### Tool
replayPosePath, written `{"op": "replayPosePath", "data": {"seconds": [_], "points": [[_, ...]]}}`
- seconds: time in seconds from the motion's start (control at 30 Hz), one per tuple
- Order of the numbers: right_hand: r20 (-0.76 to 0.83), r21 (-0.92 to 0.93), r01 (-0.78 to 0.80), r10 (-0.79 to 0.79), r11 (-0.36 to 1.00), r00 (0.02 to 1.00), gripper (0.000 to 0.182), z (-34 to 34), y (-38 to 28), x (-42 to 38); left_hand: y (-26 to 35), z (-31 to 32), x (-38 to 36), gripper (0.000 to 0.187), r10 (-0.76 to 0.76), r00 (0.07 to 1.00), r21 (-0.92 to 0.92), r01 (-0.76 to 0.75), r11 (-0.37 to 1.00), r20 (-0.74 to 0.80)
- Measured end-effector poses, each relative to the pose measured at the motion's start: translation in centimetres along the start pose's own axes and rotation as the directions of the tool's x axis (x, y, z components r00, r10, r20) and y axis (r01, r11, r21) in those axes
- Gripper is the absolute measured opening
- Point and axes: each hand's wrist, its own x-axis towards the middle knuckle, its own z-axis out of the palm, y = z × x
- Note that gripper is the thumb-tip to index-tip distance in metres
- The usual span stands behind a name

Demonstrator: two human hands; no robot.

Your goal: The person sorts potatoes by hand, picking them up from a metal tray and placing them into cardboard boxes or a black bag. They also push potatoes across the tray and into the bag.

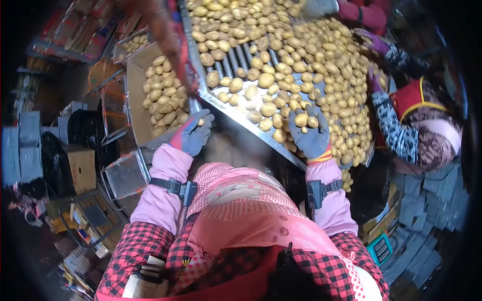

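Many yellow potatoes [346,95] cover a metal sorting table [251,125] with a roller section [231,61]. My right hand [311,140], in a grey-blue glove, is palm up at the table's near edge, its fingers curled around a few small potatoes [301,120]. To the left, my left hand [192,134], gloved alike, is between the table's corner and a cardboard box of potatoes [163,98]. A small potato [201,122] shows at its half-curled fingers.
On the right, a co-worker's purple-gloved hands [374,42] reach into the potatoes. Another person's sleeve [364,12] is at the top. A blurred reddish shape [160,30] crosses the upper left. Flattened cardboard [416,241] lies lower right; a carton [80,168] stands left.
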Motion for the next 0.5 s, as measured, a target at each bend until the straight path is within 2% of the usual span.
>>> {"op": "replayPosePath", "data": {"seconds": [0.03,0.07,0.1,0.13,0.17,0.2,0.23,0.27,0.3,0.33,0.37,0.4,0.43,0.47,0.5], "points": [[0.025,-0.306,0.078,-0.074,0.949,0.997,0.043,0.9,3.6,-0.2,0.2,-1.3,-1.3,0.045,0.107,0.993,0.095,-0.102,0.990,-0.046],[0.075,-0.578,0.142,-0.121,0.804,0.990,0.048,1.0,6.0,0.0,0.5,-2.5,-2.7,0.046,0.212,0.973,0.200,-0.191,0.961,-0.091],[0.031,-0.633,0.063,-0.055,0.771,0.998,0.048,0.2,7.5,0.5,1.1,-4.1,-4.1,0.046,0.135,0.955,-0.082,-0.162,0.983,-0.264],[-0.015,-0.680,-0.022,0.016,0.733,1.000,0.048,-0.8,9.0,1.0,2.0,-5.8,-5.7,0.045,0.025,0.916,-0.356,-0.181,0.917,-0.401],[-0.060,-0.719,-0.103,0.086,0.688,0.994,0.049,-1.8,10.4,2.0,2.9,-7.7,-7.3,0.045,-0.105,0.867,-0.593,-0.240,0.769,-0.488],[-0.277,-0.491,-0.430,0.332,0.758,0.902,0.048,-2.9,11.0,3.6,-1.1,-14.7,-8.7,0.042,0.060,0.919,-0.537,-0.279,0.796,-0.389],[-0.341,-0.533,-0.503,0.371,0.680,0.864,0.043,-4.9,11.2,5.0,-2.4,-18.2,-10.4,0.040,0.163,0.903,-0.197,-0.258,0.946,-0.398],[-0.369,-0.647,-0.529,0.383,0.548,0.847,0.038,-7.6,11.7,6.4,-3.3,-20.8,-12.3,0.038,0.251,0.876,0.418,-0.063,0.906,-0.412],[-0.373,-0.747,-0.530,0.408,0.401,0.834,0.032,-10.2,12.2,7.7,-4.1,-23.0,-14.4,0.037,0.328,0.865,0.850,0.185,0.493,-0.379],[-0.322,-0.834,-0.484,0.478,0.267,0.817,0.027,-12.7,13.1,8.9,-4.6,-24.2,-16.1,0.036,0.272,0.887,0.928,0.354,0.116,-0.373],[-0.063,-0.971,-0.195,0.642,0.136,0.764,0.031,-13.8,15.5,10.1,-4.9,-25.3,-17.1,0.035,0.193,0.898,0.888,0.428,-0.168,-0.396],[0.201,-0.979,0.151,0.744,0.135,0.637,0.037,-14.8,18.0,11.4,-2.5,-23.6,-18.4,0.035,0.055,0.894,0.718,0.392,-0.576,-0.444],[0.252,-0.945,0.322,0.761,0.059,0.598,0.032,-12.3,22.3,15.1,-3.6,-25.4,-18.9,0.036,0.129,0.863,0.760,0.492,-0.425,-0.488],[0.301,-0.874,0.486,0.774,-0.009,0.557,0.028,-9.8,26.7,18.9,-4.8,-27.0,-19.4,0.036,0.149,0.826,0.758,0.560,-0.335,-0.544],[0.306,-0.853,0.519,0.747,-0.061,0.591,0.025,-8.2,29.3,21.0,-5.4,-27.8,-19.6,0.037,0.157,0.779,0.730,0.625,-0.278,-0.607]]}}
